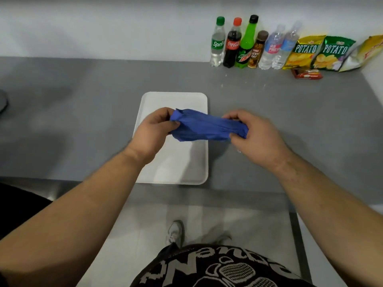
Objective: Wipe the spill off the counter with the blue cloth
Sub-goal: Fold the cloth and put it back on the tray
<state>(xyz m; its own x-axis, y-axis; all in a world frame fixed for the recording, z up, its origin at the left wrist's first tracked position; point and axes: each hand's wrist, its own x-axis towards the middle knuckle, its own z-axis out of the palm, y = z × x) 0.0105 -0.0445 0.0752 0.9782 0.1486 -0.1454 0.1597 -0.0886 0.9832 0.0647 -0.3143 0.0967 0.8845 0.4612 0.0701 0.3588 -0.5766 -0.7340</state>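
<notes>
Blue fabric cloth (pixel 204 126) hangs bunched between both grips above the white tray (pixel 178 168), long axis left-right; left hand (pixel 154 131) and right hand (pixel 256 134) each pinch 1 end.

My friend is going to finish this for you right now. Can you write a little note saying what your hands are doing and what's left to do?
Left hand: fingers shut on one end of the blue cloth.
Right hand: fingers shut on the other end.
The cloth is bunched and held up in the air, over the right side of the white tray, not touching the counter.
Small wet drops glint on the counter in front of the bottles.
Done: cloth picked up.
Left: lower the cloth onto the wet spots and wipe them, probably those drops first.
</notes>
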